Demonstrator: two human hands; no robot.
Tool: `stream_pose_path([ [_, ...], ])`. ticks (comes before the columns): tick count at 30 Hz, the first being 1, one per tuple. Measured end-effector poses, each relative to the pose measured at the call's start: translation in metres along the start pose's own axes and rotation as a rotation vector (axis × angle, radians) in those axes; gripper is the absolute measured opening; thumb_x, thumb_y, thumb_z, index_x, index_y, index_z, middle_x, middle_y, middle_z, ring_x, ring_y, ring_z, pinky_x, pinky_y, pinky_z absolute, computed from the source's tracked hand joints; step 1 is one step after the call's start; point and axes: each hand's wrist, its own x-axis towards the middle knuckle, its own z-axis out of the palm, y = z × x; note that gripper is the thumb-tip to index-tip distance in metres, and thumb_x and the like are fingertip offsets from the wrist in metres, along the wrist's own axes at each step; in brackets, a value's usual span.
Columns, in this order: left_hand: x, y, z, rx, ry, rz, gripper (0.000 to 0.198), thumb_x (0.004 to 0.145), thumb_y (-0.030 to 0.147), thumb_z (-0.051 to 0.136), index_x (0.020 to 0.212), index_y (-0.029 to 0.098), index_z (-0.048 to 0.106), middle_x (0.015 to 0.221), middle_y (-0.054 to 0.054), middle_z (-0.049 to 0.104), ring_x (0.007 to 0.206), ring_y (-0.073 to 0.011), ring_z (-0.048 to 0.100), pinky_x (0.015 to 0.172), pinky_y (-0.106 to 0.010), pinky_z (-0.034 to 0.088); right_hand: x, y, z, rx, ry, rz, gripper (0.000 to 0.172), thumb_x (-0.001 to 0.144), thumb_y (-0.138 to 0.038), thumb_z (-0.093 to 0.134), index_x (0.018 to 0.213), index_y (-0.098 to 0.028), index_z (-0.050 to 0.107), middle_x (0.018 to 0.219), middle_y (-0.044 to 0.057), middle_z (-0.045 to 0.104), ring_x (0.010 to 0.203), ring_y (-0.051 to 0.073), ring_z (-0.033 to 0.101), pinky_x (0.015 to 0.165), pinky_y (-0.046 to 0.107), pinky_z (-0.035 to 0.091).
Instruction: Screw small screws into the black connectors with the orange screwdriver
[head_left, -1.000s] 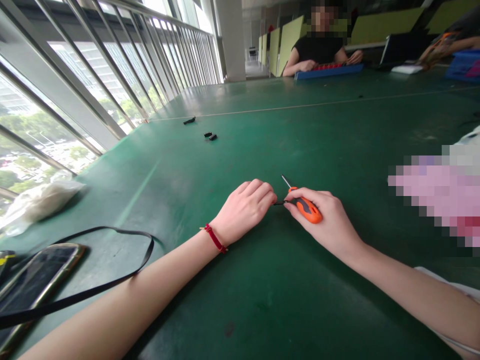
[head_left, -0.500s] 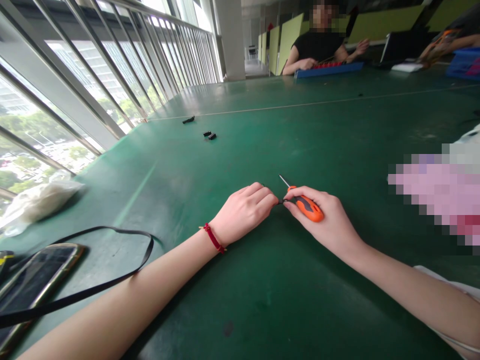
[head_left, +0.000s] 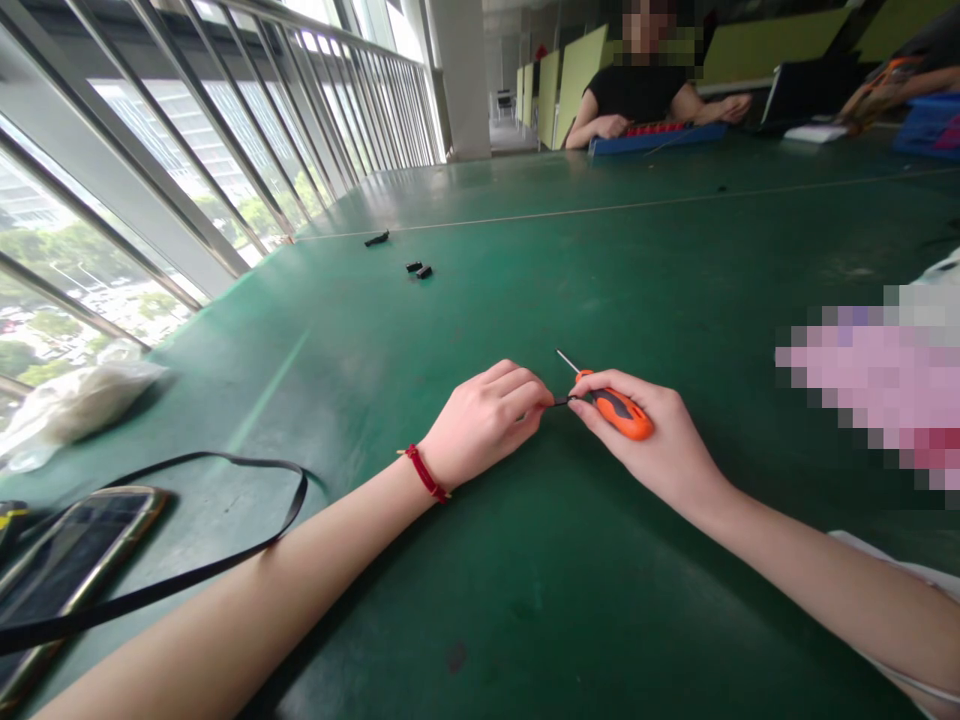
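Note:
My left hand (head_left: pixel 487 420) rests on the green table (head_left: pixel 525 600) with its fingers pinched on a small dark part (head_left: pixel 559 401), most of which is hidden. A red string bracelet (head_left: pixel 425 473) circles that wrist. My right hand (head_left: pixel 652 440) is closed round an orange and black screwdriver (head_left: pixel 616 411), whose thin metal shaft (head_left: pixel 567 361) points up and away to the left. The fingertips of both hands meet at the small dark part.
A phone (head_left: pixel 67 570) and a black strap (head_left: pixel 225 520) lie near left, a clear plastic bag (head_left: pixel 75 400) beside the window railing. Small black pieces (head_left: pixel 418 269) sit farther off. A person sits across the table at a blue tray (head_left: pixel 656 138). A blurred pink patch (head_left: pixel 877 390) is at right.
Both hands stay together on the table; the screwdriver handle has tilted slightly and the fingers have shifted a little. The far person's hand has moved right.

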Motion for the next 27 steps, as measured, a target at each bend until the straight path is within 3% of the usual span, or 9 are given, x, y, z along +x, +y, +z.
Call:
stream_pose_path([
  [8, -0.0005, -0.0025, 0.0023, -0.124, 0.043, -0.073, 0.013, 0.087, 0.014, 0.050, 0.087, 0.017, 0.062, 0.085, -0.002, 0.067, 0.081, -0.0131, 0.057, 0.075, -0.025, 0.049, -0.0007, -0.0009, -0.0008, 0.001, -0.008, 0.014, 0.010, 0.078, -0.029, 0.061, 0.081, -0.019, 0.063, 0.087, 0.003, 0.071, 0.079, 0.018, 0.065, 0.066, 0.025, 0.047],
  [21, 0.0002, 0.0010, -0.0008, -0.100, 0.044, -0.067, 0.016, 0.088, 0.017, 0.048, 0.089, 0.017, 0.063, 0.087, -0.003, 0.068, 0.082, -0.0135, 0.058, 0.077, -0.026, 0.049, -0.0009, 0.0001, -0.0005, 0.027, -0.002, 0.020, 0.011, 0.078, -0.030, 0.061, 0.081, -0.019, 0.063, 0.087, 0.003, 0.070, 0.078, 0.017, 0.065, 0.068, 0.025, 0.048],
  [27, 0.0009, 0.0034, -0.0011, -0.133, 0.035, -0.191, 0.018, 0.084, 0.034, 0.060, 0.092, 0.019, 0.067, 0.093, -0.004, 0.070, 0.088, -0.0169, 0.060, 0.081, -0.031, 0.048, 0.0005, -0.0010, -0.0006, 0.076, -0.008, 0.005, 0.009, 0.078, -0.028, 0.061, 0.083, -0.020, 0.063, 0.087, 0.001, 0.069, 0.078, 0.015, 0.064, 0.072, 0.024, 0.048],
])
